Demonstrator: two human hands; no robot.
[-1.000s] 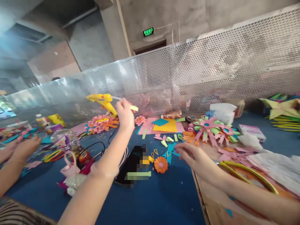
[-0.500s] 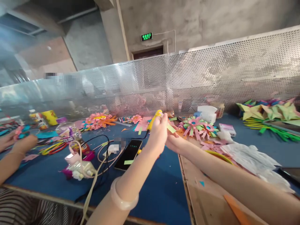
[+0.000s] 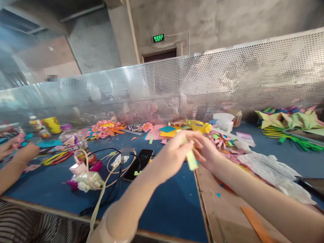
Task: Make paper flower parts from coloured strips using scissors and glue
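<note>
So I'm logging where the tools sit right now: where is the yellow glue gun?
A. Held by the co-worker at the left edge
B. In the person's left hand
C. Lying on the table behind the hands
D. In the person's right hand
C: the yellow glue gun lies on the table beyond the left hand and right hand, which together pinch a light green paper strip.
</note>
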